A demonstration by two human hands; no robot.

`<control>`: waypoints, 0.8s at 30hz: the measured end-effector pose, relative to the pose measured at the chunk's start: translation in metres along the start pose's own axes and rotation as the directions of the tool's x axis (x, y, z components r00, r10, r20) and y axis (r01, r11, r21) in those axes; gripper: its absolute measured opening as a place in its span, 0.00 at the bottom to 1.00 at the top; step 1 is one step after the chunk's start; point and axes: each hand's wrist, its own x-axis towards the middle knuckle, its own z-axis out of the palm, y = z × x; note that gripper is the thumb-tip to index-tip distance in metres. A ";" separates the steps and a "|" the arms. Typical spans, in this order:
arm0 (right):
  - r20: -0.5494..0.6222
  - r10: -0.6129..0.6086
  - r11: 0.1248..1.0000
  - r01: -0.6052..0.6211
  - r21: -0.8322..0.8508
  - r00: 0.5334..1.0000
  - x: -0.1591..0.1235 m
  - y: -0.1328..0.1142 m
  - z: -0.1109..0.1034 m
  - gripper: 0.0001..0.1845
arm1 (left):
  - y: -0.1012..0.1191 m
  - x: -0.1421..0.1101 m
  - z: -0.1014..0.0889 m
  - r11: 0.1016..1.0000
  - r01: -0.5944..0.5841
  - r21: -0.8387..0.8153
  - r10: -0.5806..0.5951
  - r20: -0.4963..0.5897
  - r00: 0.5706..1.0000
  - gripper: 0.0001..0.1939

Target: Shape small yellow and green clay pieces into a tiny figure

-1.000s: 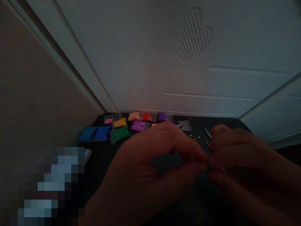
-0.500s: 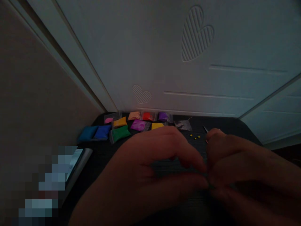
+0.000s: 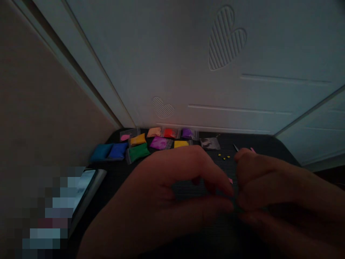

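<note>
In the dim head view, my left hand curves in from the lower left, its thumb and index fingertips pinched close together. My right hand comes from the right with thumb and forefinger closed. Between the two sets of fingertips is a tiny, dark green bit of clay, mostly hidden and blurred. A small pink piece shows just behind the fingertips. Beyond the right knuckles lie another pink piece and a pointed metal tool, partly covered by the hand. Several tiny yellow pieces lie nearby.
Small clear bags of coloured clay line the back of the dark table, among them green, blue, red and purple. A greyish bag lies right of them. At left stands a phone-like device. A white panel rises behind.
My fingertips have drawn slightly apart, the left ones shifting a little left. The pink pieces behind my hands show more clearly. The bags stay put.
</note>
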 end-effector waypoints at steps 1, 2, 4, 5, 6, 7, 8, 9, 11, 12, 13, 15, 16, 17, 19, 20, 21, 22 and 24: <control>-0.011 -0.013 1.000 0.013 -0.007 1.000 0.000 0.001 0.001 0.03 | 0.001 0.000 0.000 1.000 0.002 0.003 -0.002 -0.014 1.000 0.07; -0.015 -0.023 1.000 0.023 -0.009 1.000 0.000 0.001 0.001 0.03 | 0.001 0.001 0.001 1.000 0.001 0.004 0.000 -0.024 1.000 0.07; -0.023 -0.023 1.000 0.022 -0.018 0.999 0.000 0.002 0.001 0.03 | 0.002 0.001 0.001 1.000 -0.001 0.005 0.002 -0.034 0.999 0.06; -0.026 -0.020 1.000 0.020 -0.021 0.999 0.000 0.003 0.001 0.04 | 0.002 0.001 0.002 1.000 -0.008 0.007 0.008 -0.035 0.999 0.06; -0.030 -0.017 1.000 0.016 -0.025 0.999 0.000 0.003 0.001 0.04 | 0.002 0.000 0.002 1.000 -0.016 0.011 0.016 -0.036 0.999 0.06; -0.036 -0.011 1.000 0.010 -0.027 0.999 0.000 0.004 0.001 0.04 | 0.002 0.000 0.002 1.000 -0.024 0.018 0.024 -0.036 0.999 0.06; -0.042 -0.015 0.999 0.013 -0.030 0.999 -0.001 0.004 0.001 0.04 | 0.001 -0.001 0.003 0.999 -0.028 0.025 0.029 -0.036 0.999 0.06; -0.047 -0.023 0.999 0.021 -0.032 0.999 -0.001 0.004 0.001 0.04 | 0.000 -0.001 0.003 0.999 -0.033 0.031 0.034 -0.037 0.999 0.06; -0.056 -0.025 0.999 0.023 -0.035 0.998 -0.001 0.004 0.002 0.04 | 0.000 -0.001 0.003 0.999 -0.040 0.036 0.042 -0.039 0.998 0.05; -0.056 -0.022 0.999 0.020 -0.040 0.998 -0.001 0.004 0.002 0.04 | 0.000 -0.001 0.003 0.999 -0.035 0.036 0.036 -0.037 0.999 0.05; -0.060 -0.019 0.999 0.016 -0.046 0.998 -0.001 0.004 0.002 0.05 | 0.000 -0.001 0.003 0.999 -0.030 0.034 0.031 -0.035 0.999 0.04; -0.070 -0.014 0.998 0.011 -0.054 0.997 -0.001 0.004 0.002 0.05 | 0.002 0.000 0.003 0.999 -0.017 0.030 0.018 -0.029 0.999 0.03; -0.079 -0.014 0.998 0.009 -0.054 0.997 -0.001 0.003 0.002 0.05 | 0.002 0.001 0.003 1.000 -0.009 0.030 0.010 -0.026 1.000 0.03; -0.081 -0.015 0.999 0.011 -0.053 0.997 -0.001 0.003 0.002 0.05 | 0.003 0.001 0.003 1.000 -0.009 0.029 0.010 -0.025 1.000 0.02; -0.084 -0.017 0.999 0.014 -0.046 0.996 -0.001 0.003 0.002 0.05 | 0.004 0.002 0.003 0.999 -0.020 0.027 0.021 -0.024 0.999 0.03; -0.081 -0.015 0.999 0.012 -0.041 0.997 0.000 0.004 0.002 0.05 | 0.004 0.002 0.003 0.999 -0.027 0.027 0.028 -0.026 0.999 0.04; -0.077 -0.011 0.999 0.008 -0.035 0.997 0.000 0.004 0.003 0.04 | 0.004 0.002 0.003 0.999 -0.038 0.026 0.039 -0.031 0.999 0.04; -0.072 -0.008 1.000 0.006 -0.028 0.997 0.000 0.004 0.003 0.04 | 0.003 0.002 0.003 0.998 -0.049 0.025 0.050 -0.034 0.998 0.04; -0.064 -0.003 1.000 0.002 -0.012 0.998 0.000 0.004 0.003 0.04 | 0.003 0.001 0.004 0.997 -0.069 0.020 0.069 -0.042 0.997 0.04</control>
